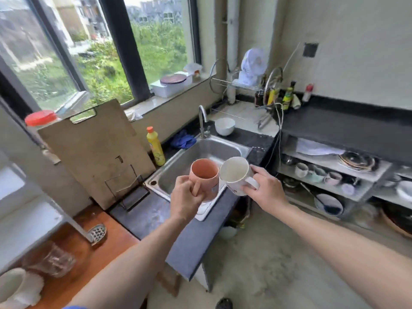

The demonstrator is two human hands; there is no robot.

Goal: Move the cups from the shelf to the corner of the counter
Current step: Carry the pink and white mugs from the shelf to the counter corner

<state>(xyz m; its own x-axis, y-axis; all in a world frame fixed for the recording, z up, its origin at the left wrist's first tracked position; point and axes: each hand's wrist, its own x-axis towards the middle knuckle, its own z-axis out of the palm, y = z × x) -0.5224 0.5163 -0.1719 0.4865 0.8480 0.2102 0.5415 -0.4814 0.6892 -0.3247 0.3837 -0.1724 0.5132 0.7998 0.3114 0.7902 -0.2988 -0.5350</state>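
Observation:
My left hand (186, 197) grips the handle of a pink cup (204, 177), held upright over the near edge of the steel sink (178, 166). My right hand (266, 188) holds a white cup (235, 175) by its handle, tilted slightly toward me. The two cups touch rim to rim above the sink. Both look empty inside. On the right, a low shelf (323, 175) under the dark counter carries several more cups (316, 172) and plates. The counter's far corner (245, 114) lies by the window, beside a white bowl (224, 126).
A faucet (202, 121), blue gloves (182, 140) and a yellow detergent bottle (155, 146) stand behind the sink. A large wooden cutting board (93, 150) leans at left. A wire rack with bottles (274, 94) fills the back corner. A glass (50, 260) sits near left.

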